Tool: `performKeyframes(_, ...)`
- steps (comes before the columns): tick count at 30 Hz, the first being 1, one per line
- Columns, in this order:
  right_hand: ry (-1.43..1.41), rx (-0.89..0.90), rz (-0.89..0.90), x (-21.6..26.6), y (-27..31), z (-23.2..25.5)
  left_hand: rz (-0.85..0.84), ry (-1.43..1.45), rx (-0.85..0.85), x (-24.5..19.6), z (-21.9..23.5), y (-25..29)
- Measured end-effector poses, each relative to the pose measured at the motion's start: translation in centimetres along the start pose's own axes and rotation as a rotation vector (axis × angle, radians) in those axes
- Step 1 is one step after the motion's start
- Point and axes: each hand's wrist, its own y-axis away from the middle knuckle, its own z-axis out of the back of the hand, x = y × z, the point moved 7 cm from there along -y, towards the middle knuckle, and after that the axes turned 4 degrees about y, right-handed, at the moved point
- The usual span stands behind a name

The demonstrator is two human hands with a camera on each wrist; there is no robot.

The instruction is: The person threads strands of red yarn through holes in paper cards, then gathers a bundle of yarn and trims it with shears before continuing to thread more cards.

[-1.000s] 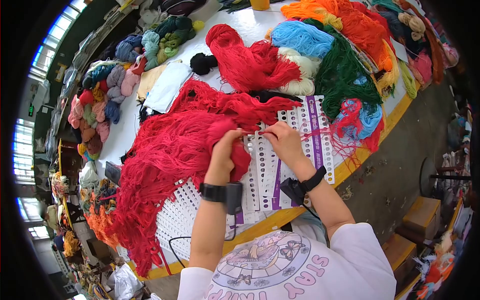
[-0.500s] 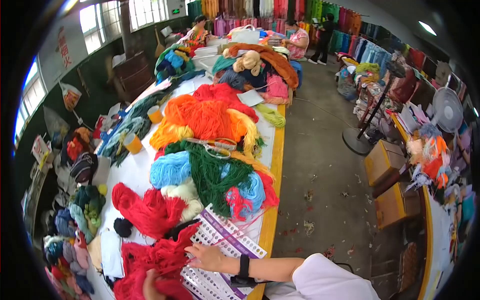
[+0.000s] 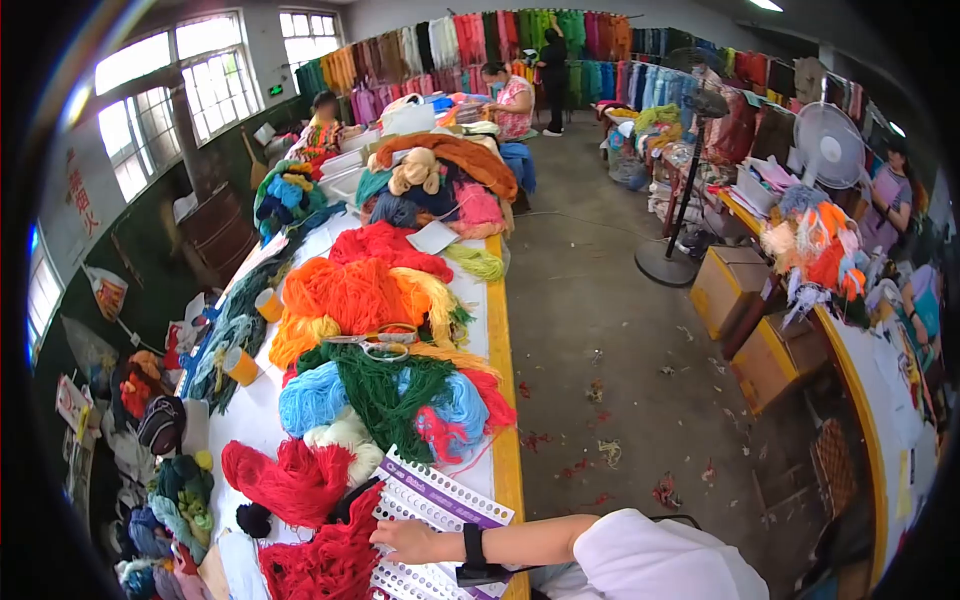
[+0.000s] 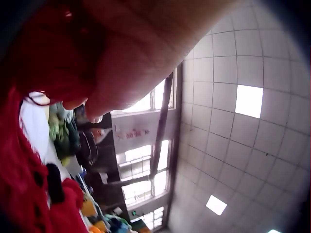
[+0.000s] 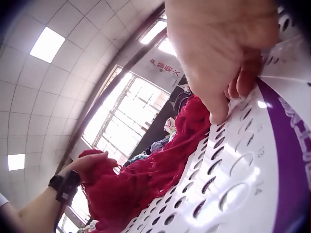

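Red yarn (image 3: 325, 560) lies loose along the left edge of white cards (image 3: 425, 500) punched with rows of holes and striped purple. My right hand (image 3: 405, 540) is low over these cards. In the right wrist view its thumb touches a card's surface (image 5: 243, 160) and its other fingers bend down beside it; I cannot tell whether they pinch anything. My left hand (image 5: 95, 162) is raised and grips a bunch of the red yarn (image 5: 126, 194), which hangs below it. The left wrist view shows this hand (image 4: 141, 58) close up; the head view leaves it out.
Beyond the cards lie a red skein (image 3: 290, 480), a black ball (image 3: 253, 519), blue yarn (image 3: 315, 400), dark green yarn (image 3: 390, 390), scissors (image 3: 385, 345) and orange yarn (image 3: 335, 297). The yellow table edge (image 3: 507, 400) runs along the right, with floor beyond.
The head view has swung up from the table to the room. My left hand has left the head view and lifted red yarn. My right hand stays near the cards.
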Motion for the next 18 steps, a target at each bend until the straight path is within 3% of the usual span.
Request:
performKeyframes(3,-0.177,0.029,-0.035,1.1,-0.5,1.1,0.057,0.228,0.217,0.7,-6.9,2.1)
performKeyframes(6,-0.536,-0.055,0.045,5.8,-0.2,4.3,0.141,0.417,0.260,2.0,-8.7,2.9)
performKeyframes(7,-0.636,-0.009,-0.075,7.2,0.5,5.5,0.196,0.475,0.345,3.2,-9.5,2.5)
performKeyframes(8,-0.676,-0.027,-0.033,7.2,0.4,5.2,0.297,0.513,0.090,5.8,-8.5,2.1)
performKeyframes(9,-0.739,-0.022,0.010,7.7,0.2,3.8,0.075,0.449,0.396,6.0,-9.8,0.9)
performKeyframes(11,-0.793,-0.103,0.021,7.1,0.4,3.6,0.051,0.392,0.336,6.5,-9.6,0.7)
performKeyframes(12,-0.896,-0.041,-0.110,6.7,0.7,2.4,0.066,0.354,0.306,6.2,-9.2,1.5)
performKeyframes(14,-0.927,0.090,-0.132,6.9,0.7,1.9,0.122,0.248,0.230,6.0,-8.3,1.8)
performKeyframes(16,-1.032,0.187,-0.309,7.9,1.1,2.7,0.099,0.313,0.272,7.5,-7.5,0.8)
performKeyframes(18,-0.964,0.186,-0.246,7.9,0.9,2.2,0.070,0.379,0.252,7.7,-7.3,0.3)
